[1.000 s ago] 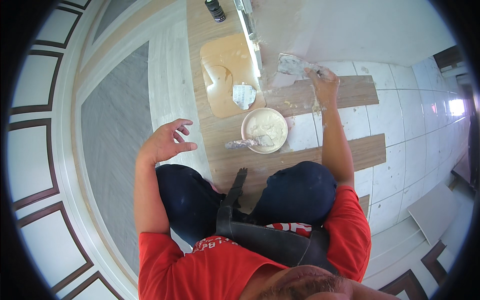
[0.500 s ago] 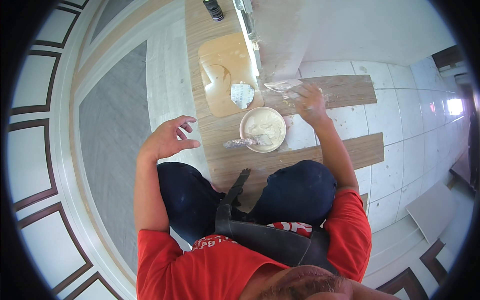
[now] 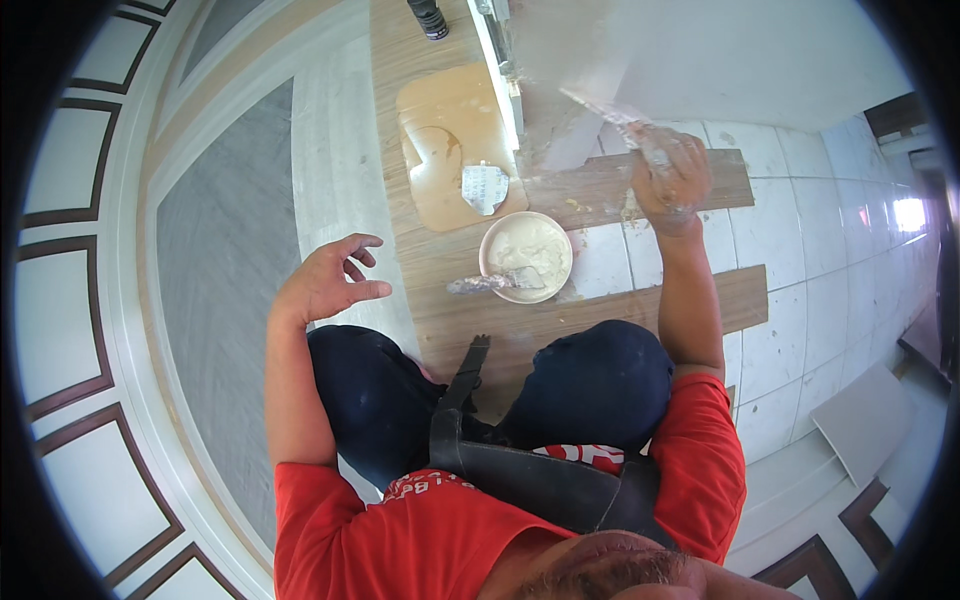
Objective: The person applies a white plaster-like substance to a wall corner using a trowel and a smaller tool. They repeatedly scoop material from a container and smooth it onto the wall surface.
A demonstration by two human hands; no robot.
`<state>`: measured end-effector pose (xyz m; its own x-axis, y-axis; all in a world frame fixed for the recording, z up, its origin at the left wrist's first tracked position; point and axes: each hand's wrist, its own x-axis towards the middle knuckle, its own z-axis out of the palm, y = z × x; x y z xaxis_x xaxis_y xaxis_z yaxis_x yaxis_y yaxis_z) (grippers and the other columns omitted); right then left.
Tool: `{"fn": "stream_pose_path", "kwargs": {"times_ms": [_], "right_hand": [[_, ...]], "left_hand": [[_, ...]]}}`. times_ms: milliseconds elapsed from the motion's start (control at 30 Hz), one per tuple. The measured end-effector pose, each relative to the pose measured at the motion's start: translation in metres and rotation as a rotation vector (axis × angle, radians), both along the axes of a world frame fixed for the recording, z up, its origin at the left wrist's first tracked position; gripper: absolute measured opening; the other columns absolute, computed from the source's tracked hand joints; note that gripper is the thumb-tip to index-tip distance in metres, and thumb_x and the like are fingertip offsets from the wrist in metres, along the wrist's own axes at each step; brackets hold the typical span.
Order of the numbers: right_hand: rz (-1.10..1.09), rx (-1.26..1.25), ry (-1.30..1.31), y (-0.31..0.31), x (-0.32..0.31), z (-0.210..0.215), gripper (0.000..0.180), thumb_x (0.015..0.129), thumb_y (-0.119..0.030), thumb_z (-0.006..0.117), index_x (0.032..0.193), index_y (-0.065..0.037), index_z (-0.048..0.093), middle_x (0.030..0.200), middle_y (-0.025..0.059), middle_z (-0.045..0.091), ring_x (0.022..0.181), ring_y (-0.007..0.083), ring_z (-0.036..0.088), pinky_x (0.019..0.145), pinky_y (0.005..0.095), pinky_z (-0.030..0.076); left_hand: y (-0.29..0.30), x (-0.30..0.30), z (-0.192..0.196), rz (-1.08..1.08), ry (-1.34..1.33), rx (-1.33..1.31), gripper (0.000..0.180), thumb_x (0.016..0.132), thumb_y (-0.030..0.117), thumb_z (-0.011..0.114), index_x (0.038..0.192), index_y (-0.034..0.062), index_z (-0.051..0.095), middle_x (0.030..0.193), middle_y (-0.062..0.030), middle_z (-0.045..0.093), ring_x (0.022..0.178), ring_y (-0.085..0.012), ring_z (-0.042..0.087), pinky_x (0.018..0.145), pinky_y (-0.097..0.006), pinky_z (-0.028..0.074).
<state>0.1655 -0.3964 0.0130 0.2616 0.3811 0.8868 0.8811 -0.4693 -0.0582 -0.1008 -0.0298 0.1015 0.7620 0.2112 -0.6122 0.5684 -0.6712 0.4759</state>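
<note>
My right hand [image 3: 672, 175] is smeared with filler and grips a flat putty knife [image 3: 603, 108], whose blade rests against the pale wall surface [image 3: 720, 55] ahead. My left hand [image 3: 330, 280] hovers with its fingers spread above my left knee, holding nothing. A round bowl of cream-coloured putty [image 3: 527, 256] stands on the floor between the hands, and a second scraper [image 3: 487, 284] lies with its blade in the bowl and its handle pointing left. A small white scraper blade [image 3: 484, 186] lies on a brown board [image 3: 450, 140].
Wood-look planks [image 3: 640, 185] run across the white tiled floor [image 3: 800, 240]. A dark bottle [image 3: 427, 17] stands at the top edge. My knees in dark trousers [image 3: 590, 385] are just below the bowl. A loose white tile [image 3: 868, 420] lies at the lower right.
My right hand went down to the bowl and has come back up and to the right, setting the putty knife against the wall. The left hand stayed in place.
</note>
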Motion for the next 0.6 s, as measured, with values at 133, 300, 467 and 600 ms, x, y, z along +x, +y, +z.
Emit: {"fn": "stream_pose_path", "kwargs": {"times_ms": [133,300,467,600], "right_hand": [[-0.228,0.091,-0.031,-0.019,-0.003,0.013,0.024,0.081,0.005,0.08,0.103,-0.003,0.078,0.104,0.0104,0.078,0.093,0.0217,0.074,0.082,0.0317,0.058],[0.059,0.902,0.927,-0.018,-0.014,-0.019,0.024,0.094,0.0,0.079,0.117,0.004,0.07,0.11,0.0107,0.078,0.1,0.013,0.071,0.086,0.0248,0.056],[0.239,0.803,1.267,-0.001,-0.006,-0.084,0.036,0.096,-0.006,0.079,0.127,0.006,0.064,0.112,0.0117,0.077,0.099,0.0135,0.07,0.086,0.0276,0.056],[0.073,0.291,1.262,0.016,-0.007,-0.061,0.038,0.095,-0.025,0.082,0.115,0.006,0.071,0.108,0.0142,0.077,0.096,0.021,0.071,0.09,0.0352,0.055]], "left_hand": [[-0.004,0.005,0.002,-0.023,0.014,0.006,0.076,0.081,0.038,0.093,0.144,0.0078,0.062,0.118,-0.0094,0.07,0.095,-0.019,0.067,0.081,-0.035,0.058],[0.0,0.0,0.001,-0.009,0.005,0.011,0.077,0.079,0.037,0.094,0.144,0.0078,0.063,0.118,-0.0088,0.07,0.095,-0.0192,0.066,0.082,-0.036,0.058],[-0.002,0.003,-0.003,-0.008,0.027,0.014,0.077,0.08,0.035,0.093,0.145,0.0079,0.062,0.118,-0.0086,0.069,0.098,-0.0195,0.066,0.081,-0.036,0.059],[-0.004,0.003,-0.003,0.002,0.037,0.026,0.077,0.08,0.035,0.092,0.145,0.0077,0.062,0.118,-0.0084,0.07,0.099,-0.0199,0.066,0.082,-0.036,0.059]]}}
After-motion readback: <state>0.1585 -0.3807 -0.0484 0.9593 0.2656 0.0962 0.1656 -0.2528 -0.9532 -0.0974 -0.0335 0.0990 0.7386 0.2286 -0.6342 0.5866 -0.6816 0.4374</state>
